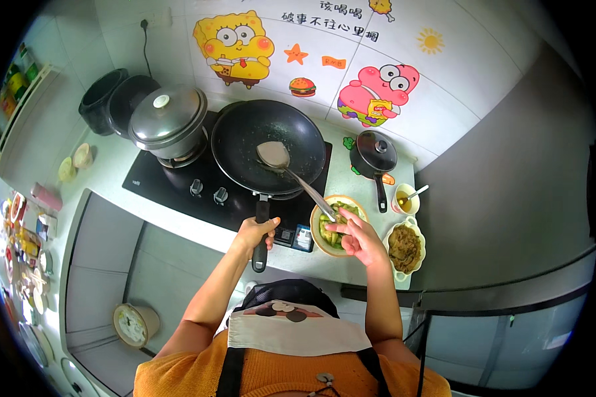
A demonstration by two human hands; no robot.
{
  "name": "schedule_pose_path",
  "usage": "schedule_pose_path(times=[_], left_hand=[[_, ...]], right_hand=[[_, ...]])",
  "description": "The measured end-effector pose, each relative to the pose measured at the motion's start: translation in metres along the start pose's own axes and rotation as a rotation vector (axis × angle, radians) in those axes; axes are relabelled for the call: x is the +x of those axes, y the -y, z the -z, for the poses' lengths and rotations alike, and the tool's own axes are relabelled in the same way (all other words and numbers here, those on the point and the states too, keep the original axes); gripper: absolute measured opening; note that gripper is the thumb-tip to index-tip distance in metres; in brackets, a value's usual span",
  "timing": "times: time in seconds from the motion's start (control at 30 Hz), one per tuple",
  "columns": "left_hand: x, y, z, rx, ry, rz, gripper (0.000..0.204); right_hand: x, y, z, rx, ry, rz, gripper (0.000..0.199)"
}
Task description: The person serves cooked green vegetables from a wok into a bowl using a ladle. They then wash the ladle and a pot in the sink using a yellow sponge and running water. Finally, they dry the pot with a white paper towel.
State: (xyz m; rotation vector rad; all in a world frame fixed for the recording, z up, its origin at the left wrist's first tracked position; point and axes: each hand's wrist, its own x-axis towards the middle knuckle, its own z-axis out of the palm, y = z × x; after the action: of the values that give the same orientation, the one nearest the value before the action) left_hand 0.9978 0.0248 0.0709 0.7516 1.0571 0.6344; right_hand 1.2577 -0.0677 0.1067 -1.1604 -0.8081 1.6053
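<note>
Where the straight black handle [263,210] points toward the person's body: the left hand [253,235] wraps it, fingers curled firmly round, probably to keep the pan from turning.
Round black wok [266,127]: it sits on the right side of the black glass hob [172,182], handle forward, which puts the grip within easy reach.
Long silvery metal spatula [306,188]: its blade rests inside the wok while its shaft leans over the rim, seemingly to leave the free end on the right-hand side.
Right hand [359,239]: its fingers are spread loosely beside that free end; whether a fingertip touches the metal cannot be told.
Cream-rimmed round bowl [315,231]: it stands on the pale worktop [338,159] close by the hob, under the spatula's end and the right hand, likely for a short reach from the wok.
Wok interior: dark and shiny, dotted with small pale flecks, with no large pieces showing.
Spatula blade: broad, rounded, dull silver, catching light.
Bowl's filling: glossy green chopped food [330,239], heaped unevenly, partly hidden by fingers.
</note>
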Motion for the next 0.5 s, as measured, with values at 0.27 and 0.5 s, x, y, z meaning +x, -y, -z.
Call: schedule_pose_path(times=[0.27, 0.5], left_hand=[[0.015, 0.031, -0.077, -0.113, -0.112, -0.072, 0.028], [0.043, 0.069, -0.138, -0.245, -0.196, -0.099, 0.032]], right_hand=[[0.004, 0.004, 0.07, 0.043, 0.02, 0.033, 0.059], [-0.013, 0.003, 0.137, 0.059, 0.004, 0.013, 0.055]])
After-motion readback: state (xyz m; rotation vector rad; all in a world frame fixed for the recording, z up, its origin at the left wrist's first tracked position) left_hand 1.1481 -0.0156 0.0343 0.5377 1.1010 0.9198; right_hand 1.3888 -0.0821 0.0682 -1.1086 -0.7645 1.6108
